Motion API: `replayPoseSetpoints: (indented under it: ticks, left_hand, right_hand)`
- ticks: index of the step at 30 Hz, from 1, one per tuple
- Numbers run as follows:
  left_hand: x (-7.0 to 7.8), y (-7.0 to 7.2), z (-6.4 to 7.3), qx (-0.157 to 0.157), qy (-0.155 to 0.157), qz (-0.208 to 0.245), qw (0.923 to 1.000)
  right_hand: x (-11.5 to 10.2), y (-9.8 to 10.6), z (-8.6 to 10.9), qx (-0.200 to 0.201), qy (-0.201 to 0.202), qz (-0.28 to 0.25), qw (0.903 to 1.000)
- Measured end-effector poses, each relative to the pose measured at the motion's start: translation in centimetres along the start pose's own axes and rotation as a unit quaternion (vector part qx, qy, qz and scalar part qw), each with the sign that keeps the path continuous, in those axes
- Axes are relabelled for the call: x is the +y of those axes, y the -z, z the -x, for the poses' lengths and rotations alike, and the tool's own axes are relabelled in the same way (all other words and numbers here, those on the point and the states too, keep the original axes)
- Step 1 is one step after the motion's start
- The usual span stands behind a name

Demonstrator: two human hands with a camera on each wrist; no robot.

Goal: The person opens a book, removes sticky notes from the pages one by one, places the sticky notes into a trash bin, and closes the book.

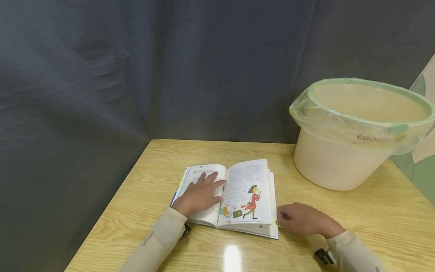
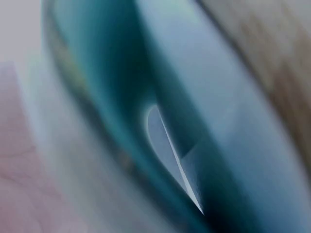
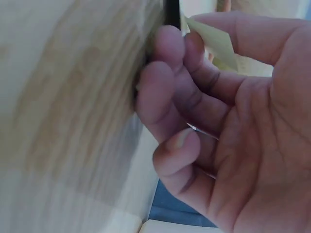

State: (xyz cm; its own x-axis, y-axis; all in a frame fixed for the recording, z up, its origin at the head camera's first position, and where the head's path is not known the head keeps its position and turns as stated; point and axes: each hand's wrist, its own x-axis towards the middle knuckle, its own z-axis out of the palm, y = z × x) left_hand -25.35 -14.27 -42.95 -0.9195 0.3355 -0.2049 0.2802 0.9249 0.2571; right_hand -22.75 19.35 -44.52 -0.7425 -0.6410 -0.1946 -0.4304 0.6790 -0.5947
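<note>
An open book (image 1: pixel 244 177) lies on the wooden bench (image 1: pixel 136 211), just below the middle of the frame in the head view; its left page (image 1: pixel 205 217) is partly covered by the left hand (image 1: pixel 200 194), which rests on it with fingers spread wide, the tips pointing toward the top and right of the frame and reaching to the gutter; the right page (image 1: pixel 238 187) carries lines of print and, lower down, a drawn figure (image 1: pixel 250 204) in a red coat.

The right hand (image 1: pixel 302 218) is at the book's lower right corner, its fingers curled; in the right wrist view the thumb and forefinger pinch a yellow slip (image 3: pixel 218 46), at the top of the frame right of centre, while the other fingers bend inward close to the wood; the left wrist view is blurred, with teal and pale blue bands that I cannot identify.

A cream bin (image 1: pixel 333 162) with a green rim (image 1: pixel 377 88) stands at the right of the frame, well apart from the book; a clear plastic bag (image 1: pixel 336 121) is folded over the rim and hangs down its outside; a dark curtain (image 1: pixel 217 75) fills the upper part of the frame; pale sleeves (image 1: pixel 159 234) enter from the bottom edge, and a bright reflection (image 1: pixel 232 258) shows on the bench between them.
</note>
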Motion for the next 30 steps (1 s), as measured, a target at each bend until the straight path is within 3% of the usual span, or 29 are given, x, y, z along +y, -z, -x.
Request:
replayPoseSetpoints:
  ticks: [6,8,12,16,19,25,27,30]
  left_hand:
    - [-2.0,2.2,0.2,0.007,-0.022,0.106,0.9941]
    - [-2.9,2.8,0.3,0.011,-0.011,0.149,0.9888]
    - [-4.6,3.7,0.7,0.009,0.039,0.221,0.9745]
    - [-5.8,3.8,0.9,-0.016,0.068,0.237,0.9689]
    - [-6.2,3.6,0.9,-0.039,0.075,0.222,0.9713]
    - [-6.4,3.8,0.7,-0.045,0.078,0.230,0.9691]
    - [-6.7,4.0,0.6,-0.033,0.085,0.256,0.9624]
    - [-7.1,4.2,0.5,-0.007,0.108,0.309,0.9449]
  right_hand:
    - [-0.2,-0.5,-0.3,0.023,-0.016,0.020,0.9994]
    - [-0.3,-0.5,-0.2,0.024,-0.023,0.020,0.9992]
    - [-0.4,-0.6,-0.2,0.027,-0.027,0.024,0.9990]
    - [-0.3,-0.8,-0.2,0.031,-0.027,0.030,0.9987]
    - [-0.2,-0.9,-0.2,0.031,-0.028,0.034,0.9985]
    - [-0.1,-0.8,-0.2,0.034,-0.025,0.035,0.9985]
    - [-0.1,-0.8,-0.2,0.035,-0.023,0.035,0.9985]
    - [-0.1,-0.7,-0.2,0.035,-0.020,0.035,0.9986]
